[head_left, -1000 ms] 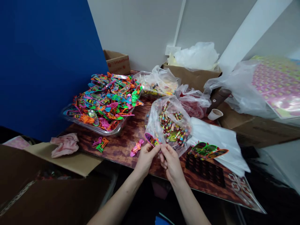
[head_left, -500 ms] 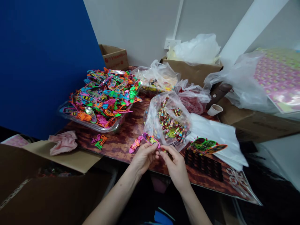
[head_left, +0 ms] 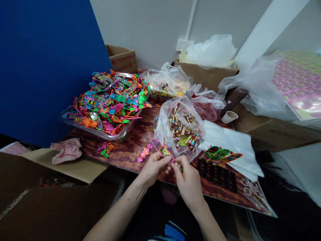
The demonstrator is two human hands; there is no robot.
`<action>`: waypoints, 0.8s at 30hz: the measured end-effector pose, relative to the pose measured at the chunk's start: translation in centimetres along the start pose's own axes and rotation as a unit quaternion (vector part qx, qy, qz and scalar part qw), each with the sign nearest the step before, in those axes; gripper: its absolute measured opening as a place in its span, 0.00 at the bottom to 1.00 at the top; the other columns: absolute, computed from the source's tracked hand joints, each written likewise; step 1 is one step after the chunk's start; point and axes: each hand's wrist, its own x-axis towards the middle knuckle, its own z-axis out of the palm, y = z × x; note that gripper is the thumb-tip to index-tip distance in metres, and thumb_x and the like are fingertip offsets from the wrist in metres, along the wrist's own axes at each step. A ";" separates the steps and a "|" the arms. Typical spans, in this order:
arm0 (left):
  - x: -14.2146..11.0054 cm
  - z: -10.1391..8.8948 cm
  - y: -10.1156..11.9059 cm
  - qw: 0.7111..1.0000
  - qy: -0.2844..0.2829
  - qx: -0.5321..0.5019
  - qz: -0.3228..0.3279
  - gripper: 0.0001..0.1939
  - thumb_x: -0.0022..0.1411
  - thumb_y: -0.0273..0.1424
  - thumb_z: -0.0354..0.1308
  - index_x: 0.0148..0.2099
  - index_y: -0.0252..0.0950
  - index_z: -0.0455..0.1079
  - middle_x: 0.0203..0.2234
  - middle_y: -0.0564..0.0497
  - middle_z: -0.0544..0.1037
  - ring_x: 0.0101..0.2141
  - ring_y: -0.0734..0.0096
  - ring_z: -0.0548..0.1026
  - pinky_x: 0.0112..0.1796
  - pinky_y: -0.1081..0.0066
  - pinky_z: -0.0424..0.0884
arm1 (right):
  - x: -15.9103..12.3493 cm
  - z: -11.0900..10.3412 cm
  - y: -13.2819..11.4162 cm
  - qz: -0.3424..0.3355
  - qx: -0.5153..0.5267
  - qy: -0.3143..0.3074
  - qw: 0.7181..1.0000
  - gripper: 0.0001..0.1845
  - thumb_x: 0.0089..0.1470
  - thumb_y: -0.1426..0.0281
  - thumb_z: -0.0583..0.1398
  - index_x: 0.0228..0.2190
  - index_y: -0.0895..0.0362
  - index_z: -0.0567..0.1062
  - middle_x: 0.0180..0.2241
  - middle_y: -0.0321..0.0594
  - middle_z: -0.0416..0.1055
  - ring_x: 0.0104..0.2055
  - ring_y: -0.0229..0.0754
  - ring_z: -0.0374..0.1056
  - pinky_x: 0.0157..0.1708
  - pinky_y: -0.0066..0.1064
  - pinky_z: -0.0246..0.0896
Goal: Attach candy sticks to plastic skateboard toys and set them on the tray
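A pink-edged toy skateboard (head_left: 164, 151) with a cartoon print is pinched in my left hand (head_left: 152, 167), tilted over the table's front edge. At its near end, my right hand (head_left: 186, 174) closes its thumb and finger on a small multicoloured tube-like piece (head_left: 179, 166). The fingertips hide where the two parts meet. Just left of the hands lies a pink toy piece (head_left: 144, 153). Behind them, an open plastic bag (head_left: 162, 129) holds many small colourful tubes (head_left: 184, 129).
A clear tub (head_left: 112, 136) heaped with toy skateboards stands at left. Several skateboards (head_left: 220, 154) rest on a black rack (head_left: 217, 175) at right, beside white plastic sheets (head_left: 230, 144). A paper cup (head_left: 229, 117) and dark bottle (head_left: 235, 98) stand behind. An open carton (head_left: 65, 164) is at lower left.
The skateboard has turned so that more of its printed face shows and its near end points toward my right hand. The small multicoloured piece has come into clearer view between my right fingers.
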 end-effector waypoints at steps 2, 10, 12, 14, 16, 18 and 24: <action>0.1 0.0 0.3 0.999 0.004 0.031 0.006 0.16 0.49 0.38 0.69 0.30 0.31 0.69 0.19 0.53 0.73 0.18 0.81 0.68 0.20 0.81 0.62 | 0.0 0.2 0.2 0.012 -0.009 0.021 1.000 0.05 0.58 0.65 0.55 0.33 0.52 0.67 0.27 0.37 0.72 0.28 0.43 0.68 0.30 0.31 0.56; 0.6 0.0 1.1 0.997 -0.048 0.067 -0.007 0.16 0.51 0.39 0.67 0.29 0.30 0.70 0.18 0.52 0.73 0.18 0.80 0.69 0.20 0.80 0.63 | 0.4 0.0 0.7 0.140 0.351 -0.072 0.923 0.22 0.53 0.55 0.61 0.43 0.54 0.62 0.22 0.29 0.67 0.15 0.29 0.53 0.13 0.20 0.44; 0.7 0.0 0.9 0.998 -0.031 0.058 -0.009 0.17 0.52 0.41 0.66 0.28 0.30 0.69 0.18 0.52 0.73 0.17 0.80 0.69 0.20 0.80 0.62 | 0.1 -0.7 1.2 0.175 0.376 -0.097 0.905 0.24 0.54 0.50 0.58 0.43 0.55 0.64 0.24 0.32 0.68 0.15 0.29 0.53 0.12 0.19 0.43; 0.8 0.2 0.6 0.999 0.002 0.048 -0.004 0.19 0.52 0.43 0.65 0.29 0.31 0.68 0.19 0.53 0.73 0.17 0.80 0.68 0.19 0.80 0.61 | -0.4 -1.5 1.8 0.213 0.404 -0.135 0.879 0.24 0.57 0.49 0.55 0.41 0.57 0.67 0.23 0.34 0.68 0.15 0.28 0.53 0.12 0.18 0.41; 1.0 0.5 0.3 0.998 0.013 0.055 -0.003 0.20 0.53 0.44 0.64 0.29 0.32 0.67 0.19 0.53 0.72 0.17 0.81 0.68 0.18 0.80 0.60 | -1.0 -2.1 2.4 0.241 0.452 -0.188 0.838 0.22 0.58 0.51 0.55 0.37 0.59 0.69 0.18 0.32 0.64 0.14 0.26 0.47 0.12 0.18 0.37; 1.2 0.9 0.1 0.997 0.005 0.079 -0.010 0.20 0.53 0.46 0.64 0.29 0.32 0.67 0.18 0.54 0.71 0.16 0.81 0.66 0.18 0.80 0.59 | -1.4 -2.4 2.9 0.248 0.517 -0.224 0.788 0.18 0.58 0.56 0.58 0.35 0.60 0.71 0.16 0.28 0.57 0.13 0.25 0.41 0.12 0.19 0.35; 1.8 2.9 0.0 0.986 0.001 0.166 0.012 0.21 0.51 0.47 0.63 0.26 0.33 0.65 0.15 0.55 0.69 0.16 0.80 0.66 0.18 0.79 0.57 | -2.1 -2.1 3.4 0.244 0.595 -0.189 0.742 0.15 0.54 0.59 0.62 0.34 0.59 0.73 0.14 0.23 0.44 0.15 0.27 0.33 0.12 0.20 0.32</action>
